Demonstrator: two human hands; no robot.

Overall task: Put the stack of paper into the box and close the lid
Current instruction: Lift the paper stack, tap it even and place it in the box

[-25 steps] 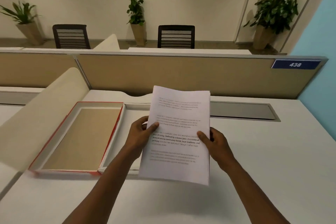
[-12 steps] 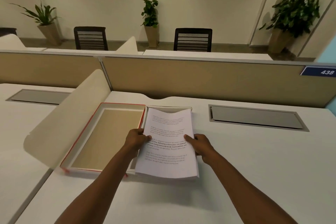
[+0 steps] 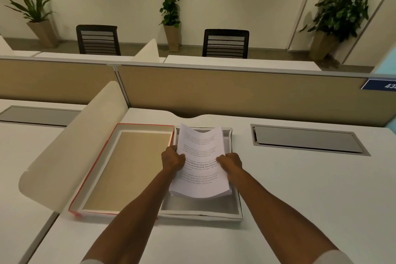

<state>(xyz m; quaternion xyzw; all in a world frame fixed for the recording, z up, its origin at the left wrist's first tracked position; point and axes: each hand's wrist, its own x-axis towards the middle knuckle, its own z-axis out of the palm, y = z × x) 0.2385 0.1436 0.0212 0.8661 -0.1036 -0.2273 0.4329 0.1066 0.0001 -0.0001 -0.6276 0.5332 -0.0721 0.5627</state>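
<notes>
A stack of printed white paper (image 3: 200,169) hangs slightly bowed over the open white box (image 3: 235,210) on the desk. My left hand (image 3: 172,159) grips the stack's left edge and my right hand (image 3: 230,162) grips its right edge. The stack's far end dips into the box, while its near end stays lifted above the grey floor of the box. Joined to the box's left side lies the open lid (image 3: 128,169), red-edged with a tan inner face.
A cream curved divider (image 3: 70,150) stands left of the lid. A beige partition wall (image 3: 235,92) runs behind the desk. A grey cable hatch (image 3: 306,140) sits in the white desk to the right of the box.
Both hands have moved the paper stack forward and down, from upright in front of me to lying low over the box. The view has shifted, showing the whole box.
</notes>
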